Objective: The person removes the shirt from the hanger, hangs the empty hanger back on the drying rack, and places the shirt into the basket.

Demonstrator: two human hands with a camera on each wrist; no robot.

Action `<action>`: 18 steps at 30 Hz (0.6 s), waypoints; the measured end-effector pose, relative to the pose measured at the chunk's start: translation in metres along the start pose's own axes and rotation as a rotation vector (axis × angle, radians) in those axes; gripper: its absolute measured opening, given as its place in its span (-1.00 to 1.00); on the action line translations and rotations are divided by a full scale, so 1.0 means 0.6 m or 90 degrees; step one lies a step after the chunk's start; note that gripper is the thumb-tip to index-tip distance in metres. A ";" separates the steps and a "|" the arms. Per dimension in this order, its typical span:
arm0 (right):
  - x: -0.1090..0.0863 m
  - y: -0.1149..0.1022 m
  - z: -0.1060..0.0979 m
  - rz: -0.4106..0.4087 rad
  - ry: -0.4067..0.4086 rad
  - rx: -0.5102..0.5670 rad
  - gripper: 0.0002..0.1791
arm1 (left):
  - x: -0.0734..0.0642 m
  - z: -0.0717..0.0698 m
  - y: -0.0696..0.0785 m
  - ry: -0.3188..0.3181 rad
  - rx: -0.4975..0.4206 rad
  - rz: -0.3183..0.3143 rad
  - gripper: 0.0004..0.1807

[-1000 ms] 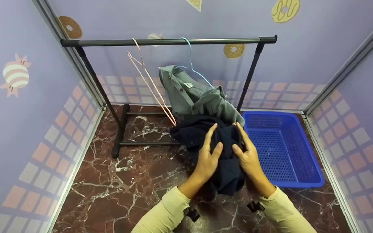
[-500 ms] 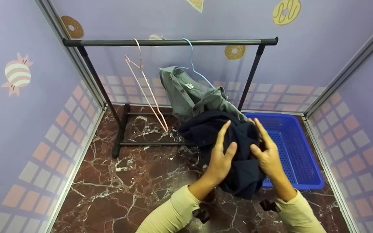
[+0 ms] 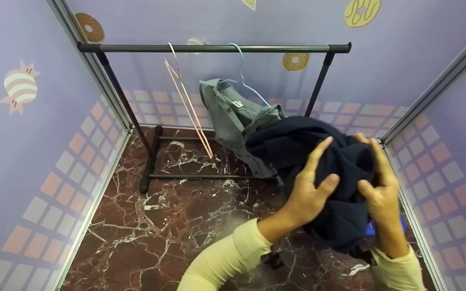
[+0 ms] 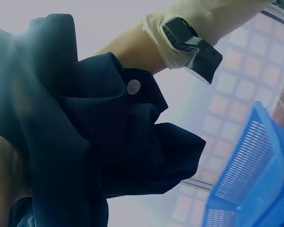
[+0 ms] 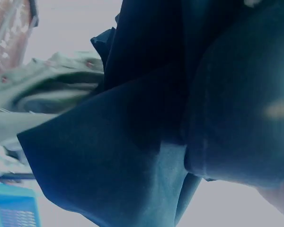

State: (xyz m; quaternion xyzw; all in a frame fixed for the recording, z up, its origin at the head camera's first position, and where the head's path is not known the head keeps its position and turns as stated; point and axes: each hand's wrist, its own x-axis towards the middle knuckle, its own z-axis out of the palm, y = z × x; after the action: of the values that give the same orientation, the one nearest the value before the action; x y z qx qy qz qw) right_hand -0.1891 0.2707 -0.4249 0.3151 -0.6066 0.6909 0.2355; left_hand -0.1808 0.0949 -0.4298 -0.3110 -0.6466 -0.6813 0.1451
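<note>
In the head view both hands hold a bundled navy shirt (image 3: 344, 161) between them, to the right of the middle. My left hand (image 3: 310, 192) grips its near left side, thumb raised and index finger stretched along the cloth. On the right side my right hand (image 3: 380, 190) holds it, fingers round the far edge and thumb on the front. A pale button shows on the navy shirt (image 4: 94, 132) in the left wrist view; in the right wrist view the cloth (image 5: 113, 142) covers most of the picture. Folds hide some fingertips.
A grey-green shirt (image 3: 233, 121) hangs by a blue hanger (image 3: 253, 91) from the black rack's bar (image 3: 136, 48). A bare pink hanger (image 3: 198, 125) hangs to its left. Behind the bundle, a blue basket (image 3: 370, 229) is mostly covered; the left wrist view shows its wall (image 4: 246, 161).
Both hands have carried the navy shirt to the right, from in front of the grey-green shirt to over the blue basket, which it now mostly hides. The pink hanger has swung slightly.
</note>
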 end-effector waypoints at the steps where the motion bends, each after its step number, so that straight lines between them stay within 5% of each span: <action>1: 0.005 -0.009 0.000 -0.012 0.010 0.006 -0.11 | 0.008 0.003 0.005 -0.009 -0.001 0.013 -0.12; 6: 0.035 -0.053 -0.001 -0.060 0.062 0.018 -0.06 | 0.048 0.019 0.024 -0.045 -0.001 0.059 -0.03; 11: 0.062 -0.084 -0.016 -0.089 0.108 -0.042 0.00 | 0.087 0.037 0.028 -0.080 -0.028 0.090 -0.25; 18: 0.070 -0.064 -0.066 -0.038 0.139 -0.081 -0.05 | 0.130 0.076 -0.021 -0.110 -0.090 0.033 -0.27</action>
State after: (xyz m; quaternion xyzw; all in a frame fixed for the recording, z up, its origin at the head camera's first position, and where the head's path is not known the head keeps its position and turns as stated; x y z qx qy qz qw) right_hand -0.1970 0.3132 -0.3709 0.2403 -0.6107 0.6737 0.3399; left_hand -0.2372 0.1564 -0.3938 -0.3949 -0.5985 -0.6919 0.0839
